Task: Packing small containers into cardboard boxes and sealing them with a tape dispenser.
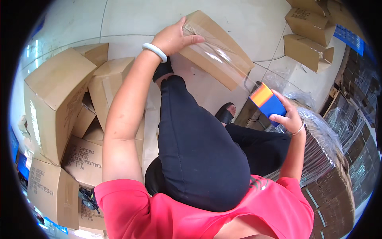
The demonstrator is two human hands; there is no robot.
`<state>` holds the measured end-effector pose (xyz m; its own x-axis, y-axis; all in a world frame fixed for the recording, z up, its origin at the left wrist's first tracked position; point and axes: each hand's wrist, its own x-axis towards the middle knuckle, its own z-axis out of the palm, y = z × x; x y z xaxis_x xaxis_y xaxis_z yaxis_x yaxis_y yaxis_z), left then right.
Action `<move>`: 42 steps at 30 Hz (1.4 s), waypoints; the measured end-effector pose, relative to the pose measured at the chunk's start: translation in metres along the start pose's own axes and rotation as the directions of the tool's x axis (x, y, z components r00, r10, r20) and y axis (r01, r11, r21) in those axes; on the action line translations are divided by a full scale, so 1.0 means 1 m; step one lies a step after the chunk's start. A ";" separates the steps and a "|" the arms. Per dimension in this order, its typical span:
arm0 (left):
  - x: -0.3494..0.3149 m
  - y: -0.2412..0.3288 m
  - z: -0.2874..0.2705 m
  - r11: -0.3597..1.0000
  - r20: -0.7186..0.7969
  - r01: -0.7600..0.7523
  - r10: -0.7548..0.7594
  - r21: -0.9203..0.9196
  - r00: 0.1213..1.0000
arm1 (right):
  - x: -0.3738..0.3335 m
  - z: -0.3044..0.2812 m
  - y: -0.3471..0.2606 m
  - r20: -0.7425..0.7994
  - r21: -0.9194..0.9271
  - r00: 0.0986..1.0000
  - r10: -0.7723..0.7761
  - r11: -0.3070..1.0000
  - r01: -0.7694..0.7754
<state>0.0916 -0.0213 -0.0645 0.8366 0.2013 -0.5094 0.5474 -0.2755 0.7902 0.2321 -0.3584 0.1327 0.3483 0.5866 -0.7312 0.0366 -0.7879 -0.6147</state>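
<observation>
In front of me stands a brown cardboard box [217, 44], set at a slant. My left hand [173, 36] grips its far left end, thumb on the upper side and the other fingers partly hidden. My right hand [288, 115] is closed around a blue and orange tape dispenser [267, 102], off the box's near right end. A band of clear tape [223, 57] runs from the dispenser along the box toward my left thumb. Between dispenser and box the band is stretched through the air.
Several cardboard boxes [59, 83] are piled at my left, some tilted. More open boxes [306, 49] lie at the far right on the tiled floor [131, 20]. Close by my right arm stands a plastic-wrapped stack of flat cardboard [322, 159]. My legs [199, 147] are below the box.
</observation>
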 end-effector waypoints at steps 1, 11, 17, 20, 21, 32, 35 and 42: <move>0.000 -0.003 0.005 0.999 -0.020 0.015 -0.015 0.032 1.000 | -0.005 -0.007 0.014 0.008 -0.039 0.991 0.131 0.991 -0.131; 0.028 -0.040 -0.002 0.903 0.284 0.108 0.016 -0.416 0.959 | 0.126 0.077 0.045 -0.100 -0.628 0.902 0.420 0.676 -0.385; 0.013 0.010 -0.024 0.882 0.390 0.207 -0.029 -0.422 0.920 | 0.149 0.106 0.093 -0.063 -0.583 0.973 0.221 0.783 -0.215; 0.016 0.021 -0.025 0.954 0.300 0.107 -0.019 -0.279 0.954 | 0.156 0.109 0.100 -0.043 -0.557 0.987 0.154 0.816 -0.151; 0.019 0.022 -0.019 0.983 0.242 0.048 -0.003 -0.177 0.970 | 0.149 0.109 0.103 -0.072 -0.558 0.978 0.194 0.805 -0.201; -0.018 -0.031 0.081 0.464 0.240 0.293 -0.170 -0.836 0.956 | 0.072 -0.001 0.086 -0.580 -0.354 0.810 0.089 0.868 -0.348; -0.004 -0.046 0.080 0.194 0.607 0.691 -0.353 -0.697 0.712 | 0.090 0.011 0.083 -0.545 -0.495 0.834 0.090 0.768 -0.406; 0.001 0.010 0.052 0.281 0.337 0.348 -0.087 -0.895 0.937 | 0.078 0.030 0.110 -0.538 -0.384 0.842 0.032 0.881 -0.278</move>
<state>0.0992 -0.0729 -0.0746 0.7432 -0.1046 -0.6608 0.4279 0.8335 0.3494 0.2348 -0.3938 -0.0013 0.7987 0.3682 -0.4760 0.2946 -0.9289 -0.2244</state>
